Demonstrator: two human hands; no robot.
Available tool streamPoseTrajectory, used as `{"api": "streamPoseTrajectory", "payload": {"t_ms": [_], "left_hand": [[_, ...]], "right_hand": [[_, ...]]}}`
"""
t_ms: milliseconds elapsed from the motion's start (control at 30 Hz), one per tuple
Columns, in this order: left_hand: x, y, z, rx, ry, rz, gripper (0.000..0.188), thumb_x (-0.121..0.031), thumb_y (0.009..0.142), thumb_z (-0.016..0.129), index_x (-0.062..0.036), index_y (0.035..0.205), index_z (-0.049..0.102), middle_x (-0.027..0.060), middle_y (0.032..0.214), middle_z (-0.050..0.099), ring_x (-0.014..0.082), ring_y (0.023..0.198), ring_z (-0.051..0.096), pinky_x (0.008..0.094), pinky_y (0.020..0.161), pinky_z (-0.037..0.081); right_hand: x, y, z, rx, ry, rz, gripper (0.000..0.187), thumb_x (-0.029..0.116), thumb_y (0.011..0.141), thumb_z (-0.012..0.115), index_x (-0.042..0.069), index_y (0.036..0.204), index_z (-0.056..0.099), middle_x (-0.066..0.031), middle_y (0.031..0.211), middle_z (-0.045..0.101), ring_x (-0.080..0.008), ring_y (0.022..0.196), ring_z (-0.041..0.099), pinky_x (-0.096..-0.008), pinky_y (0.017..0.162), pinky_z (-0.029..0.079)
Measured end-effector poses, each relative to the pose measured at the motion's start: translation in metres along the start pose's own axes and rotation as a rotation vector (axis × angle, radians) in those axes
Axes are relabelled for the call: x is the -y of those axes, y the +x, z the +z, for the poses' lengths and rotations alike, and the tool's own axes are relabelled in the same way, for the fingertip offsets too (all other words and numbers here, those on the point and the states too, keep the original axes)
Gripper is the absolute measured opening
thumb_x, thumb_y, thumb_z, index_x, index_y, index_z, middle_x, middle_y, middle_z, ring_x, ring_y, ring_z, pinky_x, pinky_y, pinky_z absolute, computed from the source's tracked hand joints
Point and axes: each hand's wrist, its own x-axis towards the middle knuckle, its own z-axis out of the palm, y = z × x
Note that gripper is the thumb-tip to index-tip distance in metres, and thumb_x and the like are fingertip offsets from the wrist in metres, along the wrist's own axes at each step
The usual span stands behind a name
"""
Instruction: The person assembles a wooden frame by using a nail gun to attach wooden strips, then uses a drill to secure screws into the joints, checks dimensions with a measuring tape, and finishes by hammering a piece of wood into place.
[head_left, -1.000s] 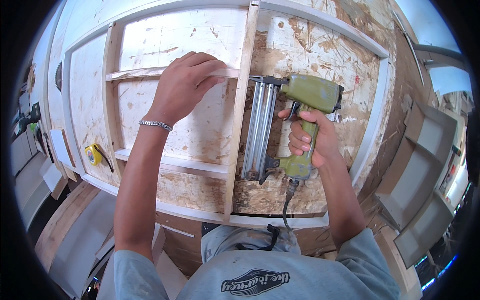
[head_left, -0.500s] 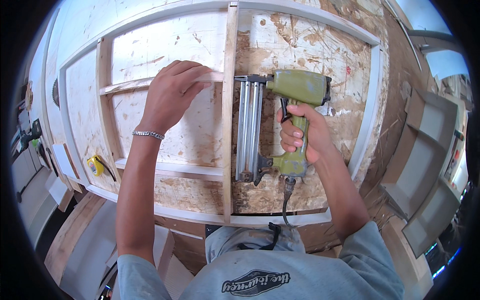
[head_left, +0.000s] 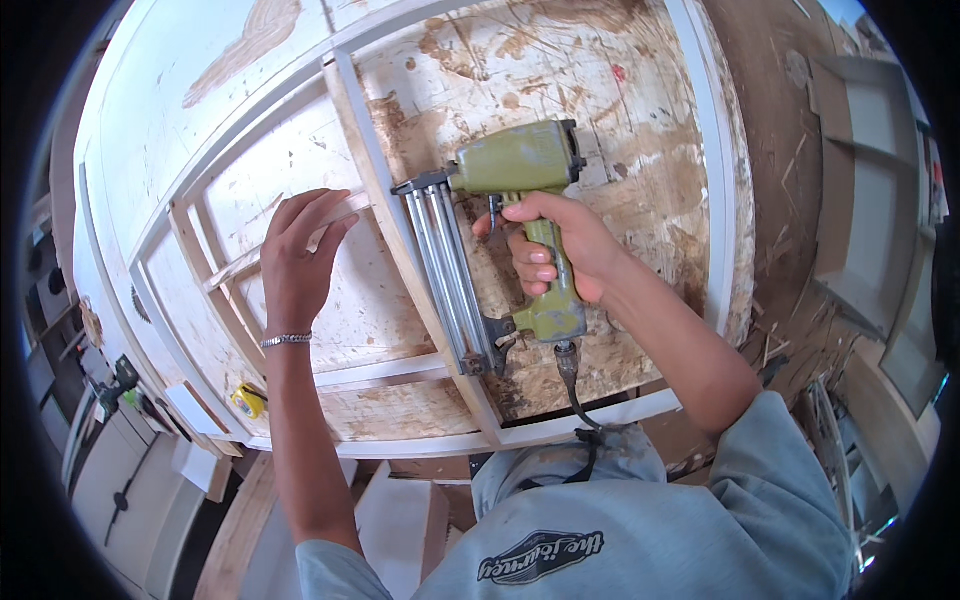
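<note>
My right hand (head_left: 575, 245) is wrapped round the handle of a green nail gun (head_left: 515, 158), index finger by the trigger. Its nose meets the long wooden strip (head_left: 388, 220) across the frame, close to where a short wooden slat (head_left: 355, 203) ends on the strip's other side. My left hand (head_left: 298, 250) holds that slat near this end, thumb and fingers on either side of it. Part of the slat is hidden behind the hand. From the gun's handle, a dark air hose (head_left: 570, 385) runs toward my waist.
The pale wooden frame (head_left: 718, 180) lies on a stained board (head_left: 640, 270). A yellow tape measure (head_left: 249, 401) rests at the near left, and a cordless drill (head_left: 120, 385) is farther left. Shelf-like boxes (head_left: 865, 190) stand at the right.
The view has turned, so the frame and nail gun now appear tilted and farther left. My left hand stays at the slat; the gun's nose remains at the long strip.
</note>
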Motion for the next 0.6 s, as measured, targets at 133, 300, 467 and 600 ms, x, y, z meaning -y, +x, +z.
{"api": "streamPoseTrajectory", "payload": {"t_ms": [133,300,467,600], "left_hand": [[-0.006,-0.002,-0.003,-0.006,-0.002,-0.012,0.028,-0.010,0.085,0.078,-0.0093,0.113,0.076,0.0085,0.111,0.072,0.0262,0.104,0.067,0.0387,0.093,0.052],[-0.011,-0.005,-0.004,0.000,-0.035,-0.019,0.028,-0.005,0.085,0.077,-0.0077,0.113,0.076,0.0084,0.111,0.072,0.0251,0.105,0.067,0.0381,0.093,0.052],[-0.009,-0.008,-0.005,0.012,0.032,0.015,0.030,-0.006,0.086,0.077,-0.0091,0.116,0.076,0.0072,0.116,0.071,0.0207,0.106,0.068,0.0356,0.091,0.055],[-0.013,-0.009,-0.009,0.018,0.054,0.003,0.030,-0.006,0.087,0.077,-0.0089,0.116,0.076,0.0080,0.116,0.071,0.0216,0.107,0.068,0.0357,0.091,0.056]], "right_hand": [[-0.004,0.000,-0.004,0.028,0.013,-0.004,0.036,0.030,0.096,0.053,0.000,0.114,0.062,0.0048,0.053,0.040,-0.0081,0.042,0.036,-0.0284,0.047,0.035],[-0.007,-0.002,-0.009,0.070,0.035,0.002,0.033,0.031,0.096,0.055,0.002,0.108,0.065,0.0041,0.053,0.040,-0.0096,0.043,0.039,-0.0302,0.049,0.039],[-0.010,-0.005,-0.008,0.016,0.008,-0.006,0.033,0.031,0.096,0.056,0.001,0.107,0.065,0.0040,0.053,0.040,-0.0097,0.043,0.040,-0.0302,0.048,0.039],[-0.008,-0.008,-0.010,0.058,0.021,-0.046,0.036,0.031,0.096,0.056,-0.001,0.112,0.063,0.0046,0.053,0.042,-0.0081,0.042,0.040,-0.0285,0.046,0.037]]}}
